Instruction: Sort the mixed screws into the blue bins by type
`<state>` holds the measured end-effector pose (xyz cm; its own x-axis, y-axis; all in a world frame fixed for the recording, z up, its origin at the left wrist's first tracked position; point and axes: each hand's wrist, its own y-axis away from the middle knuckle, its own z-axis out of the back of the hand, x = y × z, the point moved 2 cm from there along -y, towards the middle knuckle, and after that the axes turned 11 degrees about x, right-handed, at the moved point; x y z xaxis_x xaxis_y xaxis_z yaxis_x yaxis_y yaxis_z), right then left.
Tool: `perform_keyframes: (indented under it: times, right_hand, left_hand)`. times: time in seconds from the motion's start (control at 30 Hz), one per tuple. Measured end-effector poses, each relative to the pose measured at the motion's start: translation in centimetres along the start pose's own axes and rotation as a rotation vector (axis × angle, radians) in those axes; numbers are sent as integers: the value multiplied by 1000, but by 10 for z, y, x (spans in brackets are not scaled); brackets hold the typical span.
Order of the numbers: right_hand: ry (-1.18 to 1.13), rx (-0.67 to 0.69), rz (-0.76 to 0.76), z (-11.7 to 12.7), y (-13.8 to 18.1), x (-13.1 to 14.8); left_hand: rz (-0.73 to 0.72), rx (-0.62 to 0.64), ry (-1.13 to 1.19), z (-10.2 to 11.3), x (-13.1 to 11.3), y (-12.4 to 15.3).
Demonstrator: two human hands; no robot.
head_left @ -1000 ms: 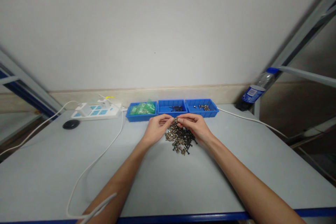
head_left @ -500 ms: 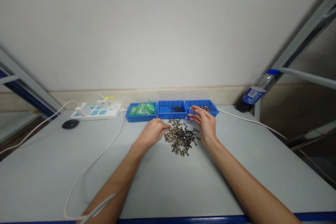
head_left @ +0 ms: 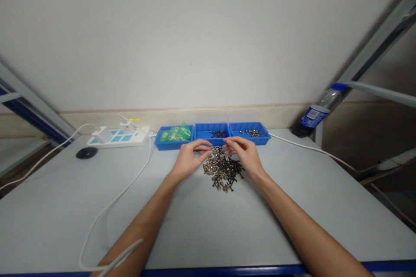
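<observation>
On the grey table [head_left: 292, 207] below a white wall [head_left: 195, 30], left hand [head_left: 189, 159] and right hand [head_left: 244, 154], grip unclear, touch screws [head_left: 223, 171].

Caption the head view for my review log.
Left hand and right hand touch a screw pile before blue bins.

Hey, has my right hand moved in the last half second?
Yes. The right hand has come back left, away from the right bin, to the far edge of the screw pile.
</observation>
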<state>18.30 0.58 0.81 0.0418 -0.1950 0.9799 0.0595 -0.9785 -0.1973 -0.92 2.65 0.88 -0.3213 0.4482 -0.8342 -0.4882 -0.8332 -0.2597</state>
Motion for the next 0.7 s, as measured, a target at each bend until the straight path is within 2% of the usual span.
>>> perform_keyframes:
  times: [0.2, 0.53, 0.7]
  right_hand:
    - [-17, 185, -50, -7, 2, -2]
    - [-159, 309, -131, -8, 5, -4]
    - [-252, 300, -178, -10, 5, -2]
  left_hand:
    - [68, 41, 155, -1, -6, 2]
    - [44, 47, 179, -1, -7, 3]
    - [-9, 75, 153, -2, -7, 2]
